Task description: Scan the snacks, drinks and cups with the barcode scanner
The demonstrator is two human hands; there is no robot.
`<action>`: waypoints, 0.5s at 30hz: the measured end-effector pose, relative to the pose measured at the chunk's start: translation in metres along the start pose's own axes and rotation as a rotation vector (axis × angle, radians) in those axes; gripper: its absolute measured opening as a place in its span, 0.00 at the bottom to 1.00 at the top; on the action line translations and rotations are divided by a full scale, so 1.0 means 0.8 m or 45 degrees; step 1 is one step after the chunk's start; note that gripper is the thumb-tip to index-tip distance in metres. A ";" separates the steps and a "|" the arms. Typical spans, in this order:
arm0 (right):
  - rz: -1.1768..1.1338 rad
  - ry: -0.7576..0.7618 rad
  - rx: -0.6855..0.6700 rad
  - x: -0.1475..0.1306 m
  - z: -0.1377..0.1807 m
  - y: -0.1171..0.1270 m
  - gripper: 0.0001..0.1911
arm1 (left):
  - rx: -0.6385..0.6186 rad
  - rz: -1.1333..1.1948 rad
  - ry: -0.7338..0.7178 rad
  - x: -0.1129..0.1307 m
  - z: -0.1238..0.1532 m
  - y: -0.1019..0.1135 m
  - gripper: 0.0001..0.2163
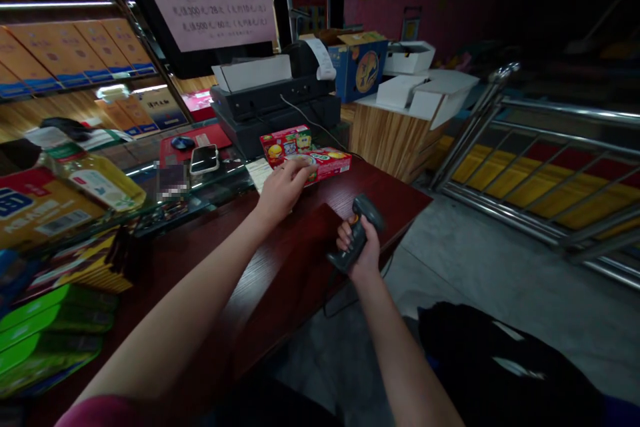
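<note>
My left hand [286, 185] reaches over the dark red-brown counter to a pair of red snack boxes. Its fingers are stretched out and lie against the near side of the flat red box [333, 163]; the fingertips are partly hidden. Behind it, a second red box [285, 143] with yellow pictures stands tilted up. A dark grey barcode scanner [356, 240] is wrapped in my right hand [369, 250], held above the counter's right edge with its head pointing up and away. A thin cable hangs below it.
Behind the boxes stand a black receipt printer [305, 57] and a monitor. On the left are a phone [205, 159], a mouse [183, 143], an oil bottle [103, 180] and green packs [55, 327]. A metal railing [550, 167] and a black bag-like object [495, 360] lie right.
</note>
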State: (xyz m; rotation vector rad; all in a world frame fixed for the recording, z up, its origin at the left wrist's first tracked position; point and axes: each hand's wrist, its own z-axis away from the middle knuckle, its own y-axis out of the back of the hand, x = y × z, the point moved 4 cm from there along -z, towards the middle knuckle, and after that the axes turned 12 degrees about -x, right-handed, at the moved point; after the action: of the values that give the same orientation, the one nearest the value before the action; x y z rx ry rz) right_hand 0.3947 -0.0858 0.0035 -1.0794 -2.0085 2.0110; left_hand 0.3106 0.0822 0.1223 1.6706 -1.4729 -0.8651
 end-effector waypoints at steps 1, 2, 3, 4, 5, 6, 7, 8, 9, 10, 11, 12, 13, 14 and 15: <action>0.010 0.015 0.006 -0.001 0.001 0.000 0.12 | -0.013 -0.025 -0.054 0.006 0.004 -0.001 0.16; 0.019 0.024 0.012 -0.002 0.002 0.000 0.12 | -0.023 -0.047 -0.091 0.011 0.009 -0.001 0.16; 0.027 0.024 0.019 -0.003 0.002 -0.001 0.12 | -0.030 -0.062 -0.110 0.015 0.014 -0.001 0.15; 0.033 0.022 0.026 -0.003 0.002 -0.001 0.13 | -0.034 -0.069 -0.113 0.018 0.019 0.000 0.15; 0.038 0.019 0.031 -0.003 0.002 -0.001 0.13 | -0.037 -0.067 -0.107 0.020 0.023 0.001 0.15; 0.041 0.014 0.035 -0.004 0.002 -0.002 0.13 | -0.039 -0.063 -0.102 0.022 0.028 0.003 0.15; 0.044 0.008 0.036 -0.004 0.002 -0.002 0.14 | -0.042 -0.061 -0.098 0.024 0.032 0.004 0.16; 0.047 0.003 0.036 -0.003 0.001 -0.002 0.14 | -0.043 -0.068 -0.099 0.026 0.037 0.005 0.16; 0.052 -0.001 0.033 -0.003 0.001 -0.003 0.15 | -0.043 -0.084 -0.102 0.027 0.040 0.006 0.16; 0.059 -0.006 0.027 -0.003 0.001 -0.003 0.15 | -0.041 -0.106 -0.110 0.029 0.043 0.007 0.16; 0.070 -0.011 0.017 -0.002 0.001 -0.004 0.15 | -0.040 -0.129 -0.117 0.031 0.046 0.007 0.16; 0.084 -0.016 0.007 -0.001 0.001 -0.004 0.16 | -0.040 -0.145 -0.122 0.032 0.048 0.007 0.15; 0.102 -0.018 -0.001 -0.001 0.001 -0.005 0.16 | -0.038 -0.153 -0.125 0.033 0.049 0.007 0.15; 0.122 -0.021 -0.005 0.000 0.001 -0.006 0.16 | -0.039 -0.150 -0.122 0.034 0.050 0.007 0.15; 0.141 -0.024 -0.005 0.000 0.002 -0.007 0.17 | -0.041 -0.138 -0.115 0.034 0.051 0.008 0.15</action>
State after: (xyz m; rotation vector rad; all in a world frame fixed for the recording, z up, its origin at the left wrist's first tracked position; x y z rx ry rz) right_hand 0.3916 -0.0861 0.0084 -1.2021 -2.0046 2.0774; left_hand 0.2755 0.0507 0.1066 1.7197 -1.4309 -1.0303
